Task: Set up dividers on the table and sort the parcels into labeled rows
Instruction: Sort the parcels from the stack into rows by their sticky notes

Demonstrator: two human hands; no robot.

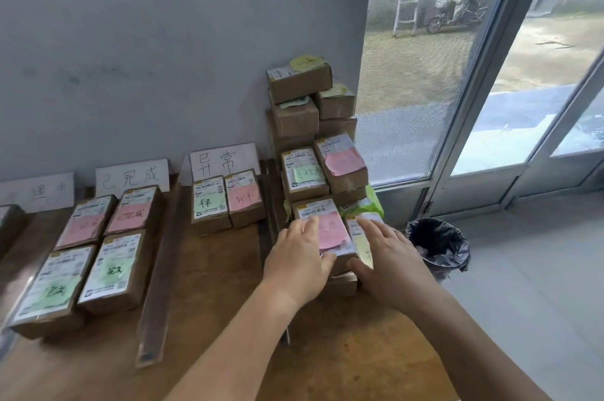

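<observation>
While both arms reach toward the pile (310,126) of brown parcels stacked at the table's (215,309) right end against the wall, the left hand (295,261) lies on a parcel with a pink note (330,232), its thumb curled round the near edge and its fingers lying along the top, so it grips that box. Just beside it, the right hand (390,261) rests with fingers fairly straight and spread on a parcel with a yellow note (362,245); whether it grasps it I cannot tell. Both parcels sit low at the front of the pile.

Left of the pile, dividers (155,283) split the table into rows, each headed by a white handwritten sign (225,160) leaning on the wall. Two parcels (228,202) stand under the nearest sign, one with a green note and one pink. Four parcels (98,247) lie in the next row, pink notes behind, green in front. On the floor at the right stands a bin (438,245) with a black liner, beside a glass door.
</observation>
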